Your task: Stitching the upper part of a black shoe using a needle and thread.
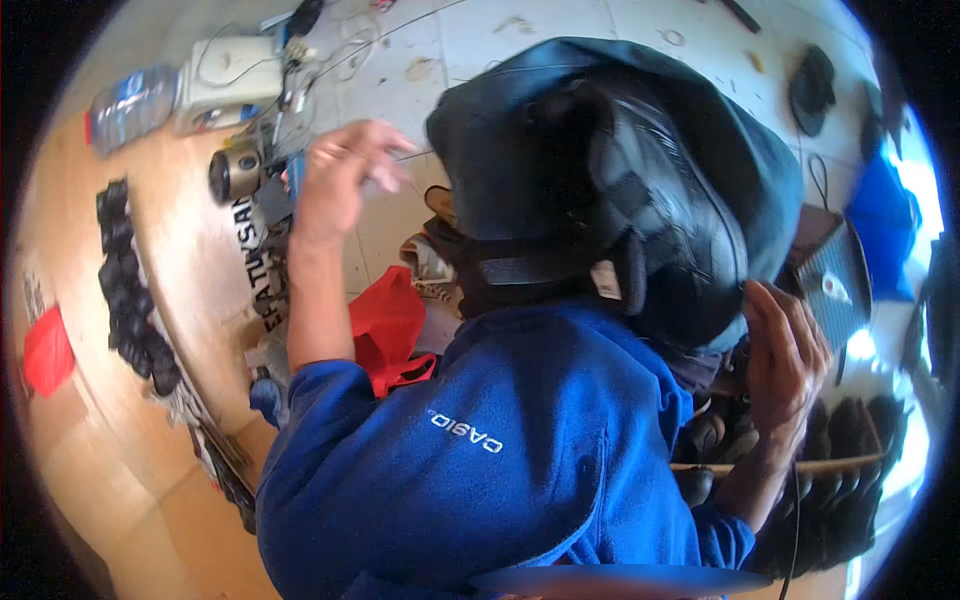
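A large black backpack with padded, shiny panels and straps rests across my lap. A small white label shows near its lower edge. My left hand is raised to the left of the backpack, apart from it. Its fingers are slightly blurred but look spread, and I see nothing in them. On the right, my right hand has its fingers bent against the backpack's edge, gripping it at the side. Whether something small is also between those fingertips cannot be made out.
A red cloth bag lies left of my lap, near patterned shoes. Further left are a clear plastic bottle, a white container and black rolled items. A wooden rack holds dark items at right.
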Demonstrator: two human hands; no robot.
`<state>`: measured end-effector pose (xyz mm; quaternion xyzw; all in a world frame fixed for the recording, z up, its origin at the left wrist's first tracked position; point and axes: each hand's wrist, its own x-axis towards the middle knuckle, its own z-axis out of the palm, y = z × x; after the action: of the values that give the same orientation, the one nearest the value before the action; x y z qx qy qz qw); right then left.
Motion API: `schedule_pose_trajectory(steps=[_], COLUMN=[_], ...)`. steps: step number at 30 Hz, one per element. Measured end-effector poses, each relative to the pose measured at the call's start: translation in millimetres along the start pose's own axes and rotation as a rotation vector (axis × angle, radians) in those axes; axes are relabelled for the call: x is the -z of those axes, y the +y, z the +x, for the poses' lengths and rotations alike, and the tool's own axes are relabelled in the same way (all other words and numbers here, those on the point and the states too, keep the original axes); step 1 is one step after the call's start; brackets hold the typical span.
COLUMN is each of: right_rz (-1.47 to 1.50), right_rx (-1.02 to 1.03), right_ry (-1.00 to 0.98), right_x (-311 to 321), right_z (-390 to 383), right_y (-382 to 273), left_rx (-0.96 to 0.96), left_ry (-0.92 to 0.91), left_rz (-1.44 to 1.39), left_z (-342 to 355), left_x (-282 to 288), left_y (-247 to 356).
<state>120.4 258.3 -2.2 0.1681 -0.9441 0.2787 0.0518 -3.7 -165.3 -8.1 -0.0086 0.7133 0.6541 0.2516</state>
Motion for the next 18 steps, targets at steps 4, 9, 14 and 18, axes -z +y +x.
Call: schedule_pose_trajectory(steps=[4, 9, 14, 18], right_rz=[-0.032, -0.029, -0.025, -0.009], right_rx=[-0.103, -0.118, -0.15, -0.133], right_ry=[0.002, -0.007, -0.018, 0.018], right_x=[1.3, -4.1, -9.1, -6.9], right_z=[-3.7, -1.6, -4.1, -11.3], right_y=[2.1, 1.1, 2.9, 10.8], left_rx=[0.38, -0.115, -0.311, 0.109], left_ry=[0.47, 0.56, -0.023, -0.307], left_rz=[-0.107, 1.278, 0.533, 0.545], left_z=[-46.8, -52.9, -22.7, -26.0], left_x=[82.8, 55.5, -95.2, -66.3], left_y=[-17.5, -27.5, 6.1, 7.0])
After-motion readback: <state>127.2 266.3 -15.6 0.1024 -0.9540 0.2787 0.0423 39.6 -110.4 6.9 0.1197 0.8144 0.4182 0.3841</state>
